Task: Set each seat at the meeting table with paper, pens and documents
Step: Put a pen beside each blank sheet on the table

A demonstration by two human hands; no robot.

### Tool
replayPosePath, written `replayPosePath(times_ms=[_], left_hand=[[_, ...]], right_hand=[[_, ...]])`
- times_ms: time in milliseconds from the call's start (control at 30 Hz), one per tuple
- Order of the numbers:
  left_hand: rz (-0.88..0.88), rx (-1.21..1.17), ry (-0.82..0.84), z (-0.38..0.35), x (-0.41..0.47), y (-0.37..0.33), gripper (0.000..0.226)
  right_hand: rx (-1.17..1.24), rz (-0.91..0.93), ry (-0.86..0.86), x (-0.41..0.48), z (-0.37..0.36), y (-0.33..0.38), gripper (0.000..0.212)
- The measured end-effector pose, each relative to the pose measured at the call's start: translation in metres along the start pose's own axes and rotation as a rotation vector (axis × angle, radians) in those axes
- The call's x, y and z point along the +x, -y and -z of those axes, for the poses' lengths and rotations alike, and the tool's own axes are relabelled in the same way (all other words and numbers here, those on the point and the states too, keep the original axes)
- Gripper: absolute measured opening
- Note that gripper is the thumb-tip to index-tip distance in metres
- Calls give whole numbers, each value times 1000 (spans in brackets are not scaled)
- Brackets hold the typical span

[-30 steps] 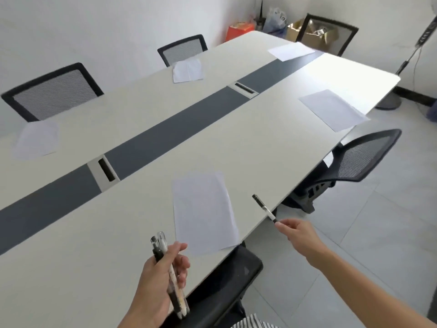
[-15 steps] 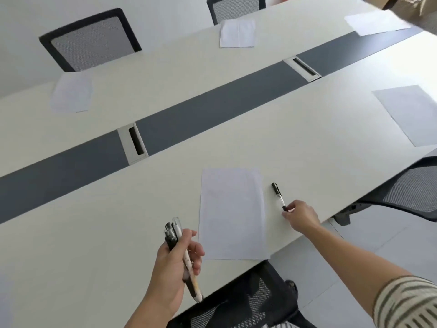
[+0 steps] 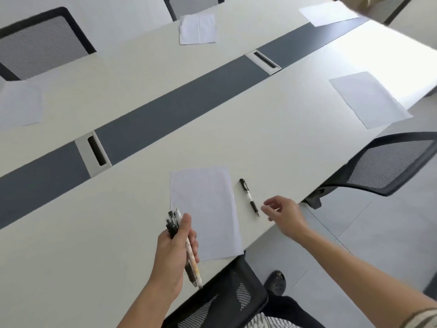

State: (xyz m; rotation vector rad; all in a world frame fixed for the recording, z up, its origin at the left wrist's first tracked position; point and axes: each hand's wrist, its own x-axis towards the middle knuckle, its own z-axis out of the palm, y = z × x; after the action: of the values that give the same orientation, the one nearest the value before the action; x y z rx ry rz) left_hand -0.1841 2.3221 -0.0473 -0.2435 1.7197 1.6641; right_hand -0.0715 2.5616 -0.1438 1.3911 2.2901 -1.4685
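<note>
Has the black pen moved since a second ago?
Yes. The black pen has come off the table edge and now lies flat beside the paper sheet, released by the right hand.

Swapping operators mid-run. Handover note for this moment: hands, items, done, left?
Left hand: shut on a bundle of pens.
Right hand: open, empty, just beside the black pen, not touching it.
Near sheet lies at the table edge, black pen on the table to its right.
Done: near seat has paper and pen; four more sheets lie at other seats.
Left: no pen visible at those four; no documents seen.
</note>
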Motion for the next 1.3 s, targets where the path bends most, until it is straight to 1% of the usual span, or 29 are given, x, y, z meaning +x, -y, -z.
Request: replayPosePath(times_ms=[67,167,300,400,467,567,700,833,900,1033,1200,1267,1300], left_hand=[[-21,44,30,-24,0,-1,42],[-88,131,105,-65,-7,0,44],[-139,170,191,-132,-25,9,42],[-170,166,219,-192,-45,27,42],[-174,143,212,-236,-60,43,42],[-152,136,231,-303,-86,71,36],[-159,199,324,-380,-113,101,39],[-180,248,401,-441,-125,109,41],[-151,216,411,-470,-121,111,41],[-38,151,414,-533,-103,116,44],[-49,185,443,-620,-65,107,43],[-76,206,463,-649,-53,97,50],[-88,204,486,-665,-47,91,59]], right_hand=[[78,71,15,-35,18,3,5],[118,149,41,-84,46,-3,2],[240,210,31,-127,84,-34,7],[290,246,45,-147,122,-68,2],[308,251,60,-160,150,-91,8],[355,248,76,-172,191,-128,17],[495,148,58,-179,242,-175,27],[645,47,55,-177,290,-203,29],[665,19,49,-165,310,-216,28],[699,-5,23,-131,346,-233,22],[721,-35,-51,-78,413,-249,24],[768,-48,-75,-61,445,-249,26],[794,-42,-87,-51,461,-248,27]])
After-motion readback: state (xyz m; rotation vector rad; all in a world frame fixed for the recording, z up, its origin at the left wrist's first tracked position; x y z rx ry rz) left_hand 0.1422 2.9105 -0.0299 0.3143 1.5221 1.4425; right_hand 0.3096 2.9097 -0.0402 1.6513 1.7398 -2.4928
